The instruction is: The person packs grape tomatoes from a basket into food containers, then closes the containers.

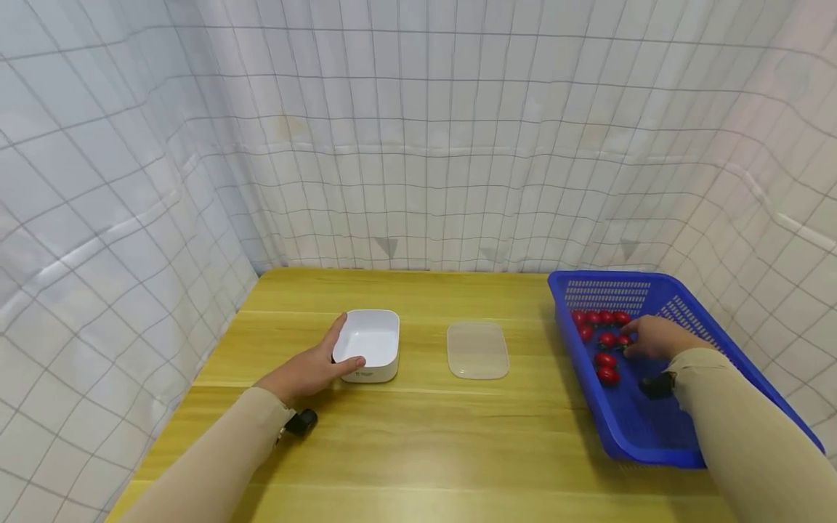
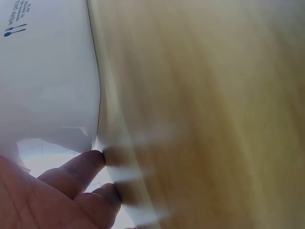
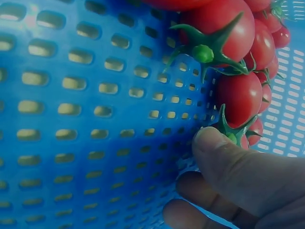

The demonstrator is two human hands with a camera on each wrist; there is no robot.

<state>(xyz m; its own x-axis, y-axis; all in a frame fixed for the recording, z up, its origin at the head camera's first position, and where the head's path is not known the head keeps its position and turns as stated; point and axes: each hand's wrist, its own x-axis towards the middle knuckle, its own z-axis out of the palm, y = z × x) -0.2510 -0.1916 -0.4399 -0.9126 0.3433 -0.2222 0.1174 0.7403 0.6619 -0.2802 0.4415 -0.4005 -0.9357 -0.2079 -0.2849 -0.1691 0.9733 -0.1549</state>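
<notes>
My left hand (image 1: 314,369) grips a white square food box (image 1: 370,369) by its left side. The thumb lies along the front rim, and the other fingers reach round the back left. In the left wrist view, printed lettering and a cutlery mark show on the box wall (image 2: 47,76). Inside a blue basket (image 1: 591,396), my right hand (image 1: 663,338) pinches a cherry tomato (image 1: 624,341) between thumb and forefinger. Its thumb (image 3: 212,140) is against a green stem end in the right wrist view; the forefinger is hidden there. Several more red cherry tomatoes (image 1: 606,368) lie around it.
A flat translucent lid (image 1: 477,351) lies on the wooden table (image 1: 431,450) between box and basket. White gridded curtains (image 1: 425,145) hang behind the table and on both sides. The basket's raised walls surround the right hand.
</notes>
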